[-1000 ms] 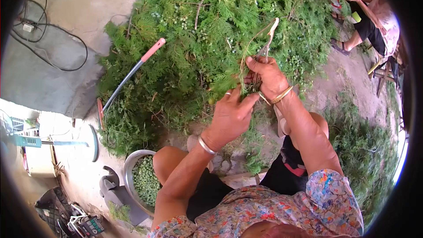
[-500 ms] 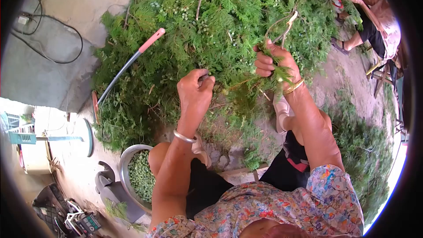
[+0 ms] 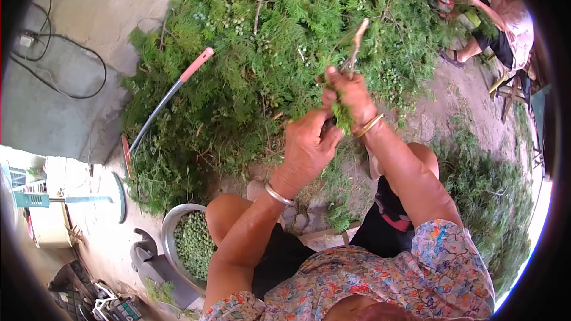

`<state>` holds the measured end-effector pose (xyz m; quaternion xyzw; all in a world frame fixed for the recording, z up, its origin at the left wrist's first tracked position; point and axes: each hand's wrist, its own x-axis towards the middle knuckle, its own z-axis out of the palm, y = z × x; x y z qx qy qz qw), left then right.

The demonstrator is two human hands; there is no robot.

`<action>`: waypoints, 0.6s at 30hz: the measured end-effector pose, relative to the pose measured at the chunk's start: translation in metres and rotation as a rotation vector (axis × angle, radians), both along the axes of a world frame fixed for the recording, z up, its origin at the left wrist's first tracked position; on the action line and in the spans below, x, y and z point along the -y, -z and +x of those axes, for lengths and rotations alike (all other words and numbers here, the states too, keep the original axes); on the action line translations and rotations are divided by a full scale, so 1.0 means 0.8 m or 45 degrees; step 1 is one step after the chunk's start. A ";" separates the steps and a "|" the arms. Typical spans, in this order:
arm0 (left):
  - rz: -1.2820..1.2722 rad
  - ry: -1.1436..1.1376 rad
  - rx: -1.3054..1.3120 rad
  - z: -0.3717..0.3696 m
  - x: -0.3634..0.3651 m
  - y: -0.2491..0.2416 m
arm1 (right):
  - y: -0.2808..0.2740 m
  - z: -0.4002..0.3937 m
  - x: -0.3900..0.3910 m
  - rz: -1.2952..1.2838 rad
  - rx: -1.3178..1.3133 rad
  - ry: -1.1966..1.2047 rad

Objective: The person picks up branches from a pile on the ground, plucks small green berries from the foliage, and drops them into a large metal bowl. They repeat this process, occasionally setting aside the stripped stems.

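My right hand (image 3: 354, 102), with a gold bracelet at the wrist, is wrapped round a cut evergreen branch (image 3: 357, 41). Its bare pale stem sticks up above the fist, and green leaf sprays show below. Close against it is my left hand (image 3: 308, 142), a silver bracelet on its wrist, fingers curled together by the leafy part; what lies between them is hidden. Beyond both hands spreads a big heap of evergreen cuttings (image 3: 238, 77) dotted with small pale green cones. Beside my left knee stands a metal basin (image 3: 168, 239) holding many green cones (image 3: 193, 246).
A long tool with a pink handle (image 3: 196, 64) leans on the heap's left side. Grey cloth (image 3: 146, 255) lies by the basin, near a pale blue fan stand (image 3: 113, 196). A black cable (image 3: 104, 71) loops at upper left. Another person (image 3: 502, 18) sits at upper right.
My left hand has moved right and up to meet my right hand. My right hand, still gripping the branch, has shifted left and slightly down.
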<state>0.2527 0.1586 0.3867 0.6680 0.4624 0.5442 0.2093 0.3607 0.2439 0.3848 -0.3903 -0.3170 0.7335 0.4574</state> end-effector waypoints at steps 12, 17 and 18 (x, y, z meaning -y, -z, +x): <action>-0.390 0.133 -0.211 -0.018 0.004 -0.005 | 0.000 -0.004 0.006 -0.010 0.154 -0.001; -0.252 0.232 -0.621 -0.009 0.023 0.010 | 0.044 0.007 -0.013 0.187 0.419 0.013; -0.233 0.259 -0.594 0.004 0.033 0.023 | 0.060 0.019 -0.031 0.191 0.397 -0.004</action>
